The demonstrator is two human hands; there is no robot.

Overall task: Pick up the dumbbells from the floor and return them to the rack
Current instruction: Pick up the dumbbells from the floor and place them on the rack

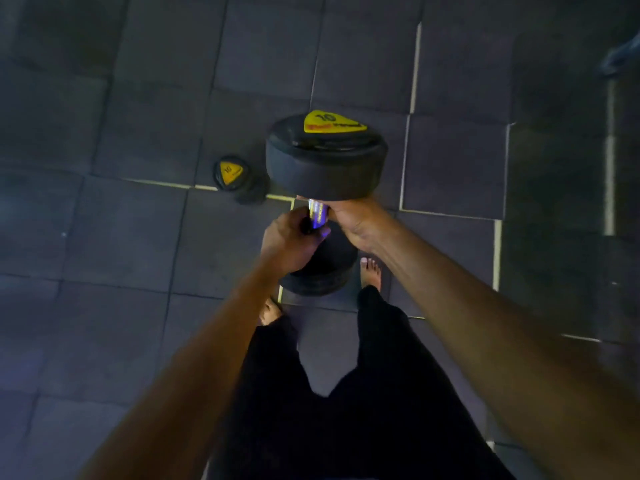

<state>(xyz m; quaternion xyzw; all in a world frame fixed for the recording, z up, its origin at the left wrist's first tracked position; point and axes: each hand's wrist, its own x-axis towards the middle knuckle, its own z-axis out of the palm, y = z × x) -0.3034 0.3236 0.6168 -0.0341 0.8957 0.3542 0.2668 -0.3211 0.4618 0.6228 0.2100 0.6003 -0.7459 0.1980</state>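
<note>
A black dumbbell (pixel 325 164) with a yellow "10" label on its end hangs upright above the floor, its lower head near my feet. Both hands grip its shiny handle: my left hand (pixel 289 242) from the left and my right hand (pixel 353 220) from the right, just under the upper head. A second black dumbbell (pixel 235 178) with the same yellow label lies on the floor to the left and a little beyond. No rack is in view.
Dark rubber floor tiles (pixel 138 237) with pale seams cover the whole area. My bare feet (pixel 370 271) stand right below the lifted dumbbell. At the far right edge a bluish object (pixel 620 57) shows, too blurred to identify.
</note>
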